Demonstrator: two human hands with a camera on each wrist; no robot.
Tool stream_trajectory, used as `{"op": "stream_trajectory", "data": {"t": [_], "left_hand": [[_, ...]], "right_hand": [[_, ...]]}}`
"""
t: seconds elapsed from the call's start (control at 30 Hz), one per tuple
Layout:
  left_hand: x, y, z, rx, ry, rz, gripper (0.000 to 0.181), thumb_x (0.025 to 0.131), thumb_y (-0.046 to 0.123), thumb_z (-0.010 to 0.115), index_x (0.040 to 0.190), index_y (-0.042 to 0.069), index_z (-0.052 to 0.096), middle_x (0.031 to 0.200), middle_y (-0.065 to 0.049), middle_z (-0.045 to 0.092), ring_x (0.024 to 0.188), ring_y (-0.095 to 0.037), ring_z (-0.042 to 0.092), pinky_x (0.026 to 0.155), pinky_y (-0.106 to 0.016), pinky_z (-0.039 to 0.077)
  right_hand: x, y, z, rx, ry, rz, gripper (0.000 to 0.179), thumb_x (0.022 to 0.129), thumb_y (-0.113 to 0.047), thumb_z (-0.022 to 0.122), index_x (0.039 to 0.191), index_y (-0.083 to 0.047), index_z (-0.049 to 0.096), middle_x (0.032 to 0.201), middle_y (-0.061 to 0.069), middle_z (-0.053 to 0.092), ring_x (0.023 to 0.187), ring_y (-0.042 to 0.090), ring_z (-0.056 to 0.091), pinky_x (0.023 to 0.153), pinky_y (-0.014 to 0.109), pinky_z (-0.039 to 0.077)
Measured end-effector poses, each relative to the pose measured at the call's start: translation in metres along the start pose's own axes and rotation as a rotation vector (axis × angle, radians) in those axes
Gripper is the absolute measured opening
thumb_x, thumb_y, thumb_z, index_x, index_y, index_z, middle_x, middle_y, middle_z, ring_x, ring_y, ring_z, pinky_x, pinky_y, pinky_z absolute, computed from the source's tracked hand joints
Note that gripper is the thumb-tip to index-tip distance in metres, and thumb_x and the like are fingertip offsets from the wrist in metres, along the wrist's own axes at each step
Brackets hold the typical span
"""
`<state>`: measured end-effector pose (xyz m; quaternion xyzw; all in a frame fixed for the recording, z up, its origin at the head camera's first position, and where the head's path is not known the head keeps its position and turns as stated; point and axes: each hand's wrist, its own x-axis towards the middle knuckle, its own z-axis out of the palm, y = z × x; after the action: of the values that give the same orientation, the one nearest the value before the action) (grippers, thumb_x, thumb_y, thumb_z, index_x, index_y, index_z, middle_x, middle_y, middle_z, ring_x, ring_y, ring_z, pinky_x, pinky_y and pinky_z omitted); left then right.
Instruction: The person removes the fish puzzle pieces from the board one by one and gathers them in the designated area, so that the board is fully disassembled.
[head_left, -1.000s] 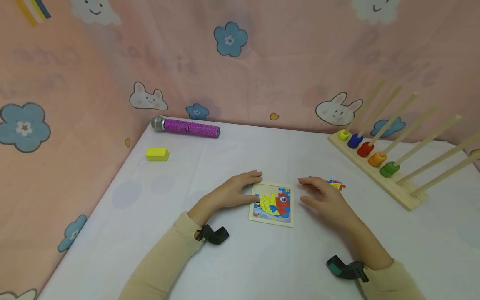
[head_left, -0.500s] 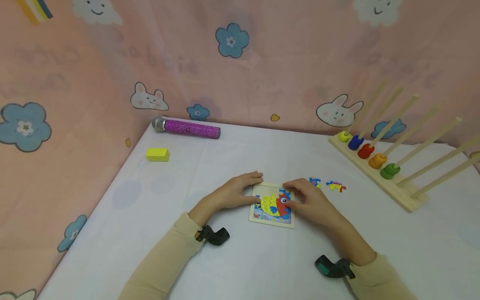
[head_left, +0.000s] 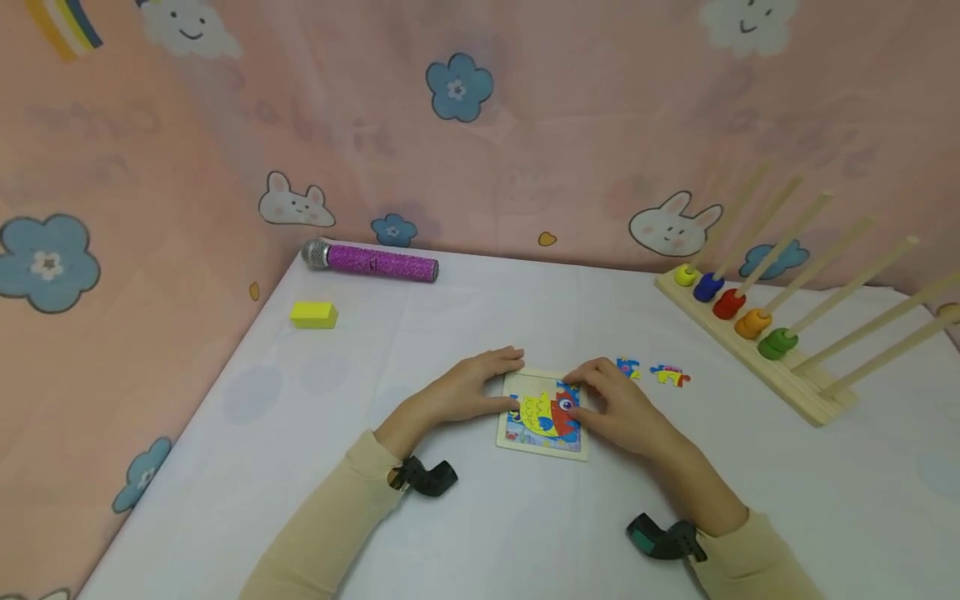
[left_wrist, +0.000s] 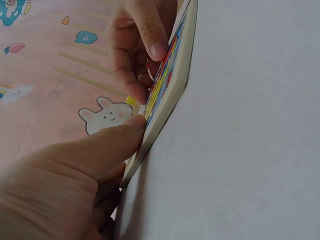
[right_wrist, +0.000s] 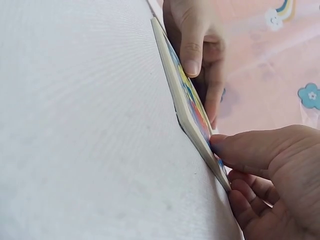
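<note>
A square wooden jigsaw puzzle board (head_left: 540,452) with a yellow and red fish picture lies on the white table. Its upper left part is bare wood. My left hand (head_left: 468,387) holds the board's left side, thumb on the face and fingers along the edge, as the left wrist view shows. From the other side my right hand (head_left: 618,408) grips the right edge, its thumb (right_wrist: 235,148) on the red fish head. Two loose puzzle pieces, a blue one (head_left: 627,367) and a yellow and red one (head_left: 670,375), lie beyond my right hand.
A wooden peg rack (head_left: 806,396) with coloured beads stands at the right. At the back left lie a purple glittery microphone (head_left: 382,262) and a yellow block (head_left: 313,315). A pink printed cloth (head_left: 525,150) hangs behind the table.
My right hand has moved left from beside the board onto its right edge, uncovering the loose blue piece. My left hand has stayed in place.
</note>
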<state>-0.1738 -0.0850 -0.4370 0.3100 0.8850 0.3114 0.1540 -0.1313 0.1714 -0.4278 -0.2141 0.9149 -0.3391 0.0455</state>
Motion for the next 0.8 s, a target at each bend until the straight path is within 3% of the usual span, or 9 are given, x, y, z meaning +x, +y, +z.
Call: {"op": "stream_trajectory", "data": {"t": [0.5, 0.8], "left_hand": [[-0.0018, 0.0004, -0.0001, -0.019, -0.002, -0.008, 0.064, 0.087, 0.036, 0.068, 0.142, 0.013, 0.045, 0.154, 0.006, 0.031, 0.144, -0.012, 0.023, 0.118, -0.033, 0.024], [-0.0023, 0.0018, -0.0002, -0.021, -0.001, -0.006, 0.064, 0.087, 0.036, 0.068, 0.142, 0.013, 0.045, 0.154, 0.005, 0.031, 0.144, -0.013, 0.023, 0.117, -0.033, 0.025]], "right_hand": [[0.0004, 0.0004, 0.0035, 0.055, -0.011, 0.032, 0.036, 0.083, -0.012, 0.072, 0.116, -0.007, 0.059, 0.117, 0.010, 0.050, 0.107, 0.024, 0.048, 0.096, 0.048, 0.045], [0.0002, 0.0025, 0.0045, 0.065, 0.009, 0.025, 0.036, 0.082, -0.012, 0.073, 0.115, -0.008, 0.058, 0.117, 0.007, 0.051, 0.105, 0.020, 0.046, 0.092, 0.035, 0.046]]}}
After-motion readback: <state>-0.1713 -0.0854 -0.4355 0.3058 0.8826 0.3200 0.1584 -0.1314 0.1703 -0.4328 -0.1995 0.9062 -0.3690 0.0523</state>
